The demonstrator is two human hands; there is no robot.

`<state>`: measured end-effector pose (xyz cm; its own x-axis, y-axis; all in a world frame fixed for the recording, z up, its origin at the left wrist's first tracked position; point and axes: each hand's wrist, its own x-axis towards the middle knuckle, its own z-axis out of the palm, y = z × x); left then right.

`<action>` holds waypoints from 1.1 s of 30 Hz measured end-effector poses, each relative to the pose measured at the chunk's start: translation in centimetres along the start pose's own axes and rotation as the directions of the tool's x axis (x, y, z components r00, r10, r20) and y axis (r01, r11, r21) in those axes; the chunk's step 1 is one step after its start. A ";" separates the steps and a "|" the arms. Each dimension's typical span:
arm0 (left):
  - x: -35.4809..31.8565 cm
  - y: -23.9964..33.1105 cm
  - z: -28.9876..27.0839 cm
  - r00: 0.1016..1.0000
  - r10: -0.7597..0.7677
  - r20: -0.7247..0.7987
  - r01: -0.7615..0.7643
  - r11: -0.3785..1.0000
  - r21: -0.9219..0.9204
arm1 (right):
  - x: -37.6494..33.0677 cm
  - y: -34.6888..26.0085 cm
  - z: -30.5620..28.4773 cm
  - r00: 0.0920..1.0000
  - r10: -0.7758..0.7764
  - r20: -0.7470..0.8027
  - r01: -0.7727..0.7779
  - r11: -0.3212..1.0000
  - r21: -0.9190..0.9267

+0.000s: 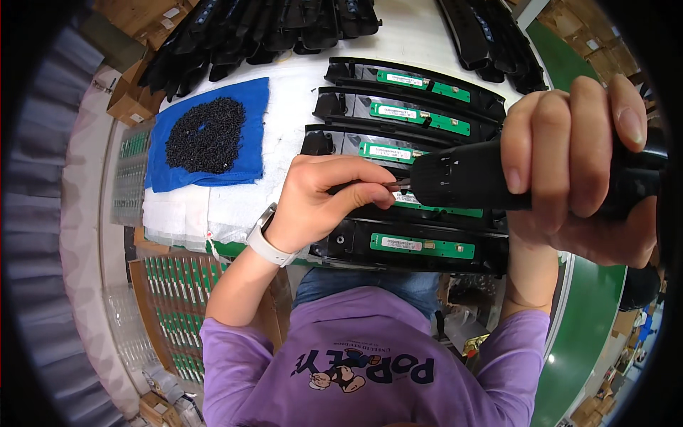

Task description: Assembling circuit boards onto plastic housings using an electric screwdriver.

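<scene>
My right hand (573, 153) is wrapped round a black electric screwdriver (462, 176), held level with its nose to the left. At that nose, the thumb and forefinger of my left hand (324, 186) pinch the short metal bit (398, 186). Whether a screw sits on its tip is hidden by the fingertips. Below both hands lie several long black plastic housings in a column, each with a narrow green circuit board (423, 245) bearing a white label. The screwdriver and left hand cover parts of the middle housings (348, 231).
A blue cloth (252, 107) with a heap of small black screws (206, 135) lies on the white table cover (292, 85) at left. More black housings (284, 28) are piled at the far side, others (484, 35) at far right. Trays of green boards (178, 299) stand lower left.
</scene>
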<state>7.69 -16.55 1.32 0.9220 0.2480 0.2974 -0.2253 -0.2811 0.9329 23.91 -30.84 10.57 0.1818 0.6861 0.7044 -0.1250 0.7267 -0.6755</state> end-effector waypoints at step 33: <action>-0.6 -0.2 0.8 0.977 -0.182 -0.106 0.141 0.939 -0.313 | -0.4 1.7 -0.4 0.990 0.037 -0.133 -0.013 0.983 0.181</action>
<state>7.42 -17.40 0.78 0.9088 0.3923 0.1423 -0.1802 0.0614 0.9817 24.03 -29.89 9.04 0.3047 0.7021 0.6436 -0.3013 0.7121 -0.6341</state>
